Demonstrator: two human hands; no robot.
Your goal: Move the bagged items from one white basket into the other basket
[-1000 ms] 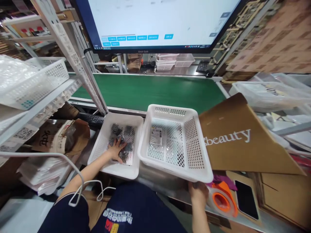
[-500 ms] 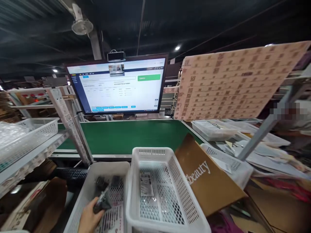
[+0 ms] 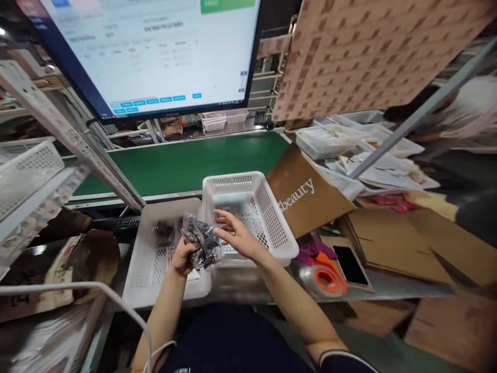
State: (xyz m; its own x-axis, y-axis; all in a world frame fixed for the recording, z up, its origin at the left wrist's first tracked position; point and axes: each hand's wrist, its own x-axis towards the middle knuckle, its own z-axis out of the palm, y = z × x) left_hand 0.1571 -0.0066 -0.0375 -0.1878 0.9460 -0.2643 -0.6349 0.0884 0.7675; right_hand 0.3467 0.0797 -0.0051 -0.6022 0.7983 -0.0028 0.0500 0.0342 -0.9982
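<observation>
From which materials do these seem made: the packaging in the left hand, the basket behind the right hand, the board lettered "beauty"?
Packaging: clear, glossy film, probably plastic, by its creases and bright glints.
Basket: smooth, white, likely moulded plastic, by its regular holes and rounded rim.
Board: brown, fairly matte, probably cardboard, by its flat, stiff-looking panel.

A loaded metal bench
A left basket and a right basket stand side by side; tape and purple cloth lie just right of them; then a card under a phone; then flat cardboard.
</observation>
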